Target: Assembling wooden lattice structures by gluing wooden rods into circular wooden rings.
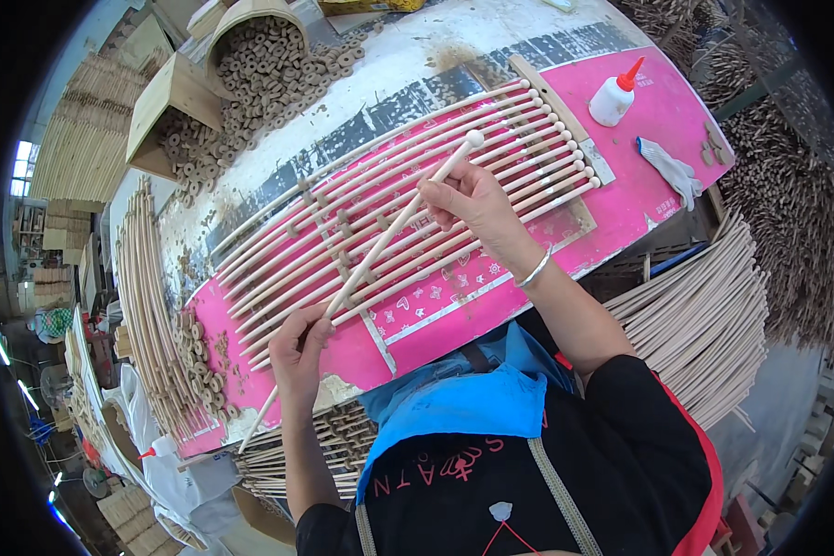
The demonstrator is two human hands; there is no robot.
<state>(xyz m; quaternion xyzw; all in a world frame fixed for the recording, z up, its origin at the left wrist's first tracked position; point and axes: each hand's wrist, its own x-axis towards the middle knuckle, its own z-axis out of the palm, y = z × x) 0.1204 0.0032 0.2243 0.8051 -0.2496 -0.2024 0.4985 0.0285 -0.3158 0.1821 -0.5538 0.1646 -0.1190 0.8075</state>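
A long wooden rod (391, 236) with a round ball on its upper end is held slantwise across the table. My right hand (473, 204) pinches it just below the ball. Farther down, my left hand (300, 350) has its fingers closed round the same rod, whose lower end sticks out past the table edge. Beneath lie several similar ball-ended rods (403, 153) side by side, their balls lined up against a wooden strip (565, 120). Small brown rings (345, 232) sit on these rods around their middle. My right wrist wears a bracelet.
Wooden boxes (171, 116) spill brown rings (259, 65) at the far left. A white glue bottle (612, 100) with a red tip and a glove (669, 171) rest on the pink sheet (491, 306). Bundled rods (690, 315) stand at the right, more (144, 306) at the left.
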